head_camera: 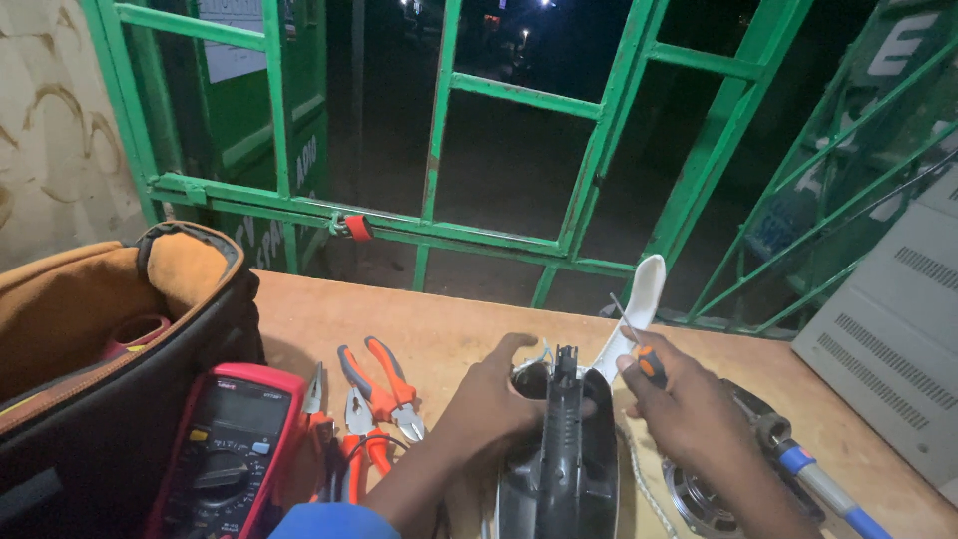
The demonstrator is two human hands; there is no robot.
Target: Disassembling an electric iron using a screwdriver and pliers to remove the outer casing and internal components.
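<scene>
A: What's the left hand (494,404) doing?
B: It's clamped on the upper end of the dark iron body (559,454), standing on the wooden bench (399,319) at six o'clock.
A: And the right hand (689,409)?
B: At its three o'clock, pinching a small orange-handled screwdriver (639,344), tip up toward twelve, against the white plastic cover (639,299).
A: Other tools?
B: Orange pliers (384,394) and a red multimeter (235,439) lie at nine o'clock, beside the open tool bag (120,319)

iron (561,469): glossy dark plastic body, white plastic piece at 1 o'clock | screwdriver (639,344): bare metal shaft, orange-black plastic grip | pliers (384,394) at 9 o'clock: dull metal, orange rubbery handles | table (419,324): matt, smooth wood | tool bag (120,329): tan cloth, rough weave
</scene>
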